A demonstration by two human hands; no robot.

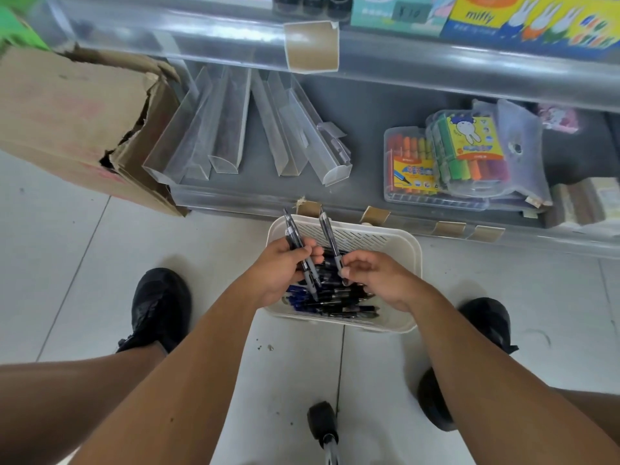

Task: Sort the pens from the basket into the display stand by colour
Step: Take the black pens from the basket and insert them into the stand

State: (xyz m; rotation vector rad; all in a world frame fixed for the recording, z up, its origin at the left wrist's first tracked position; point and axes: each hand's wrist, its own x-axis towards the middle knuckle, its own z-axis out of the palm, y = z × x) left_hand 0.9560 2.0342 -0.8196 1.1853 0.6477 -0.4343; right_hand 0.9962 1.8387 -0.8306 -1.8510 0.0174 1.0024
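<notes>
A white basket (pixel 375 236) stands on the tiled floor (pixel 84 263), its far rim just beside the front edge of the bottom shelf (pixel 369 135). Inside, toward the near wall, lies a heap of pens (pixel 335 302), dark blue and black, mostly lengthwise across the basket.

The left hand (pixel 285 266) is over the basket's left side, fingers curled round a small bundle of dark pens (pixel 293 234); their upper ends stick up past the far rim, their tips point down at the heap. The right hand (pixel 372 276) is over the right side, thumb and fingers pinching a single dark pen (pixel 330 241) near its lower end, the pen nearly upright, leaning slightly left.

On the shelf, toward its left end, several clear plastic troughs (pixel 231 129) lie tilted against each other. Toward the right end are clear cases of coloured markers (pixel 446 156). A torn cardboard box (pixel 73 122) sits at the shelf's left end. Black shoes (pixel 157 307) flank the basket.
</notes>
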